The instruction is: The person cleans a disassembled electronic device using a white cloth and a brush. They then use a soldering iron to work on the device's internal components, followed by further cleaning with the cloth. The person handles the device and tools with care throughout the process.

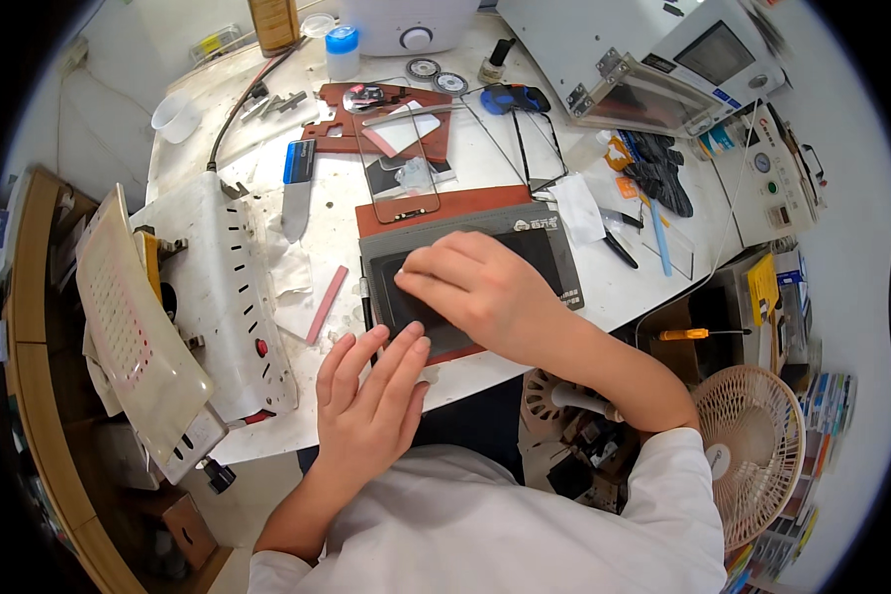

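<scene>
A dark rectangular panel, like a phone screen (537, 249), lies flat on a grey work mat (391, 244). Above the panel's left part is my right hand (490, 297), its thumb and fingers pinched together. A tiny pale bit shows at those fingertips, too small to name. My left hand (371, 401) is open, palm down, with its fingertips at the near left corner of the panel. Beneath the grey mat a red-brown mat (465, 201) sticks out. A thin black pen-like tool (365, 297) rests along the mat's left edge.
A pink strip (327, 305) and a blue-handled scraper (298, 188) lie to the left, beside a white perforated metal machine (208, 287). Clear glass frames (396, 158) lie beyond the mat. At right are a white cloth (577, 208), black glove (658, 173) and blue stick (659, 238).
</scene>
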Demonstrator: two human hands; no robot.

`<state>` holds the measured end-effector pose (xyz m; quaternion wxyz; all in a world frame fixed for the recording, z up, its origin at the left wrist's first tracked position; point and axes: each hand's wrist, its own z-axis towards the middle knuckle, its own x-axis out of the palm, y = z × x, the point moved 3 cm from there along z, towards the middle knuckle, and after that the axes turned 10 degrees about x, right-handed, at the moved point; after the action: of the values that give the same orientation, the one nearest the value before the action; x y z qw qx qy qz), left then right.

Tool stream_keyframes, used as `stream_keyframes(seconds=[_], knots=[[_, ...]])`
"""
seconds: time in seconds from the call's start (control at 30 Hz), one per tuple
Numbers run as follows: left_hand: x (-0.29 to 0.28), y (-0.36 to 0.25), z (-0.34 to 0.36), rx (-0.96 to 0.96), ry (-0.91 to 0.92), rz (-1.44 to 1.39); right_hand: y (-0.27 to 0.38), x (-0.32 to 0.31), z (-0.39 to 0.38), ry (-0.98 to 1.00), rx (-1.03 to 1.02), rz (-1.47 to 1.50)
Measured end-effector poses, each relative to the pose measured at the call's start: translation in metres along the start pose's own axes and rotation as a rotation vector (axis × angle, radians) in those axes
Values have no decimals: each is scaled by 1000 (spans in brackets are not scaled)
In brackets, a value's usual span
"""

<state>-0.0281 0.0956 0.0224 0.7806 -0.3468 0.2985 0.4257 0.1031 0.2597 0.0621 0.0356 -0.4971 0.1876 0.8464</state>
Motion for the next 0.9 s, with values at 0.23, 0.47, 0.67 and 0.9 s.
stream_keyframes(seconds=[0.23, 0.47, 0.67, 0.9], knots=[[4, -2, 0, -12, 33, 73, -7, 0, 16, 31, -52, 0], [5, -2, 0, -2, 13, 101, -2, 4, 20, 112, -104, 29], [5, -2, 1, 6, 23, 110, -7, 4, 24, 32, -107, -29], [5, -2, 0, 18, 12, 111, -5, 4, 24, 77, -135, -10]])
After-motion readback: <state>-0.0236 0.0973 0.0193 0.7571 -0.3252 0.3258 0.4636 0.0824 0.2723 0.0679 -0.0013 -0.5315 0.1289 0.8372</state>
